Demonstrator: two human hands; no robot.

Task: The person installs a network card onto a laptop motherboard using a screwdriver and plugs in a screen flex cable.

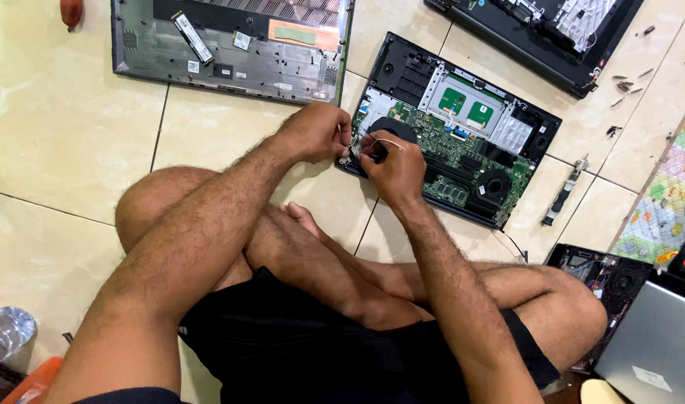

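Both hands meet at the opened laptop's [462, 142] near-left corner: left hand [316, 132] steadies it clenched, right hand [393, 168] pinches a thin wire [387, 141] clear.

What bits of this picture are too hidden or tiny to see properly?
- Head view: what the left hand and right hand pinch is covered by fingers.
- The open laptop corner beneath them is hidden.
- Small screws on the floor are too tiny to tell apart.
- The top-right laptop is cut off by the edge.
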